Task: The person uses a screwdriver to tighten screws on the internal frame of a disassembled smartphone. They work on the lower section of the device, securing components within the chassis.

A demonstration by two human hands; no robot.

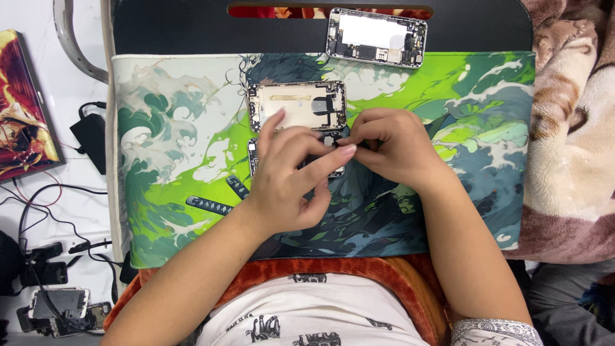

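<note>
A green wave-patterned desk mat (173,147) covers the table. Both hands meet over an opened phone shell (254,157) (mostly hidden): left hand (291,176) and right hand (394,146) pinch it, fingers curled close.

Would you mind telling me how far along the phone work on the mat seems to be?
Done: two opened phone shells, one at the mat's top edge, one above the hands, lie stripped. In hand: left hand and right hand pinch at a third phone, mostly hidden. Left: nothing looks reassembled.
</note>
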